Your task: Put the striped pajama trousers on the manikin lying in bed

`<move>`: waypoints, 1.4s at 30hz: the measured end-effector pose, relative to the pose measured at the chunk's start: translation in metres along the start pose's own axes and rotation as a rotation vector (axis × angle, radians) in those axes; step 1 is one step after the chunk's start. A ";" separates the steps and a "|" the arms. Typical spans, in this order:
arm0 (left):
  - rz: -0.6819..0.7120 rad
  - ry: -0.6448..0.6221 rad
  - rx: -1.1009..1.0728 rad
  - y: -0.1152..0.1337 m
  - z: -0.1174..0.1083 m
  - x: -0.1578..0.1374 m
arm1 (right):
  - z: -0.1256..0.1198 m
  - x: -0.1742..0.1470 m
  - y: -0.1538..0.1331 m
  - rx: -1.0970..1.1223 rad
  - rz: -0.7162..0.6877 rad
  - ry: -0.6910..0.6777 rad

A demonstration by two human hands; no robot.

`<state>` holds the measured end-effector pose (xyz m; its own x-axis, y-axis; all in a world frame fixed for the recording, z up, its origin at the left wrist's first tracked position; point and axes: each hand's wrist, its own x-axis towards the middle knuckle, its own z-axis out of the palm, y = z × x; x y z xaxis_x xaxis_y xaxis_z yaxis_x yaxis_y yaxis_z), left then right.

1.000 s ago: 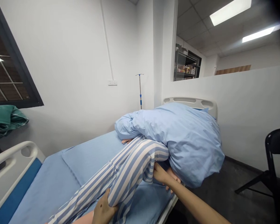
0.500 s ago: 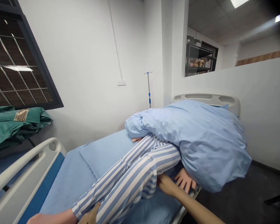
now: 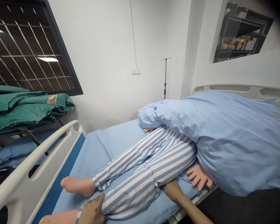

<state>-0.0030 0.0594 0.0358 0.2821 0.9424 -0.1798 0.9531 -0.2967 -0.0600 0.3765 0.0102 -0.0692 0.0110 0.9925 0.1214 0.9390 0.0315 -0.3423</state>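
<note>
A manikin in blue-and-white striped trousers (image 3: pixel 140 174) lies on the blue-sheeted bed, its upper body hidden under a blue quilt (image 3: pixel 242 133). At the lower end of the near leg, my left hand (image 3: pixel 91 210) is closed over the trouser cuff and ankle. My right hand (image 3: pixel 174 189) is tucked against the underside of the same leg near the knee, its fingertips hidden beneath the cloth. The far bare foot (image 3: pixel 78 185) rests on the sheet; the near foot (image 3: pixel 58 217) is cut by the lower edge. A manikin hand (image 3: pixel 199 177) lies spread beside my right wrist.
The white footboard (image 3: pixel 49 155) bounds the bed on the left, and the headboard (image 3: pixel 238 90) stands behind the quilt. Green folded cloth (image 3: pixel 30 107) lies beyond the footboard. An IV pole (image 3: pixel 165 77) rises by the wall. The bed's near edge (image 3: pixel 184 214) runs below my right forearm.
My view has swung left and down, bringing both feet into sight. The near leg now lies farther from the far leg at the ankles, with both my hands still on it.
</note>
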 end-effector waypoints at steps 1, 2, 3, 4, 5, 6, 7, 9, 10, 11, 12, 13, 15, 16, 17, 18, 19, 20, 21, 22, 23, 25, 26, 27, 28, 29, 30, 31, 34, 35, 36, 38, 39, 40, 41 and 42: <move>0.020 0.012 0.011 0.001 0.003 0.001 | -0.002 0.000 -0.002 0.002 -0.010 0.001; 0.038 0.027 0.018 0.002 0.005 0.001 | -0.005 0.000 -0.004 0.009 -0.018 -0.001; 0.049 0.041 0.018 0.003 0.006 0.001 | -0.008 -0.001 -0.005 0.015 -0.022 -0.006; 0.055 0.052 0.013 0.003 0.006 0.001 | -0.010 -0.001 -0.006 0.018 -0.023 -0.015; 0.060 0.058 0.003 0.003 0.005 0.000 | -0.011 -0.001 -0.007 0.019 -0.023 -0.025; 0.060 0.061 -0.007 0.003 0.005 0.000 | -0.012 -0.001 -0.007 0.018 -0.020 -0.031; 0.055 0.066 -0.016 0.004 0.004 -0.001 | -0.012 -0.002 -0.007 0.017 -0.013 -0.034; 0.039 0.079 -0.027 0.004 0.005 -0.002 | -0.012 -0.002 -0.007 0.018 0.001 -0.029; 0.030 0.086 -0.030 0.003 0.007 -0.002 | -0.012 -0.002 -0.006 0.019 0.001 -0.023; 0.025 0.098 -0.032 0.003 0.009 -0.002 | -0.011 -0.002 -0.006 0.021 -0.002 -0.016; 0.025 0.110 -0.034 0.003 0.012 -0.002 | -0.011 -0.002 -0.005 0.023 -0.010 -0.010; 0.028 0.124 -0.036 0.002 0.014 -0.002 | -0.010 -0.002 -0.005 0.022 -0.020 -0.006; 0.033 0.146 -0.039 0.002 0.017 -0.002 | -0.009 -0.002 -0.005 0.020 -0.033 0.002; 0.031 0.154 -0.040 0.002 0.017 -0.002 | -0.009 -0.002 -0.006 0.018 -0.032 0.007; 0.027 0.159 -0.041 0.002 0.016 -0.003 | -0.009 -0.002 -0.006 0.018 -0.026 0.012; 0.026 0.163 -0.044 0.003 0.015 -0.004 | -0.009 -0.002 -0.007 0.019 -0.020 0.011; 0.025 0.163 -0.049 0.003 0.013 -0.005 | -0.010 -0.003 -0.007 0.022 -0.011 0.008; 0.024 0.157 -0.054 0.003 0.011 -0.007 | -0.011 -0.003 -0.007 0.029 -0.005 -0.002; 0.020 0.151 -0.059 0.003 0.008 -0.009 | -0.013 -0.003 -0.007 0.039 -0.002 -0.015; 0.013 0.144 -0.064 0.003 0.006 -0.011 | -0.016 -0.004 -0.007 0.054 0.002 -0.026; 0.010 0.133 -0.069 0.004 0.004 -0.012 | -0.020 -0.004 -0.006 0.075 0.010 -0.034; 0.007 0.120 -0.091 0.006 0.000 -0.014 | -0.033 -0.005 -0.002 0.146 0.023 -0.035; -0.001 0.112 -0.110 0.009 -0.002 -0.014 | -0.043 -0.006 -0.001 0.193 0.017 -0.027; -0.014 0.101 -0.133 0.013 -0.004 -0.014 | -0.054 -0.006 0.001 0.244 0.006 -0.014; -0.031 0.089 -0.160 0.019 -0.006 -0.013 | -0.067 -0.006 0.002 0.295 -0.012 0.002; -0.054 0.084 -0.188 0.026 -0.009 -0.011 | -0.082 -0.006 0.002 0.344 -0.039 0.023; -0.077 0.087 -0.217 0.035 -0.011 -0.009 | -0.096 -0.006 0.001 0.387 -0.058 0.049; -0.091 0.096 -0.248 0.044 -0.015 -0.006 | -0.111 -0.006 -0.001 0.426 -0.074 0.075; -0.050 0.148 -0.356 0.076 -0.023 0.004 | -0.147 -0.004 -0.009 0.545 -0.103 0.134; -0.027 0.158 -0.393 0.087 -0.025 0.009 | -0.155 -0.003 -0.011 0.590 -0.103 0.147; -0.015 0.166 -0.428 0.098 -0.026 0.013 | -0.161 -0.001 -0.012 0.636 -0.101 0.159; -0.024 0.188 -0.481 0.119 -0.025 0.024 | -0.168 0.004 -0.011 0.707 -0.091 0.193; -0.034 0.199 -0.497 0.128 -0.023 0.028 | -0.170 0.006 -0.009 0.725 -0.084 0.211; -0.039 0.209 -0.508 0.137 -0.021 0.033 | -0.171 0.008 -0.006 0.732 -0.074 0.228; -0.035 0.220 -0.517 0.145 -0.018 0.036 | -0.171 0.009 -0.003 0.734 -0.065 0.241; -0.026 0.228 -0.524 0.151 -0.016 0.039 | -0.171 0.011 0.000 0.735 -0.057 0.247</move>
<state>0.1536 0.0537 0.0358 0.2193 0.9750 0.0352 0.8709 -0.2118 0.4435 0.4359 0.0006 0.0914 0.1267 0.9346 0.3322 0.4726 0.2376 -0.8487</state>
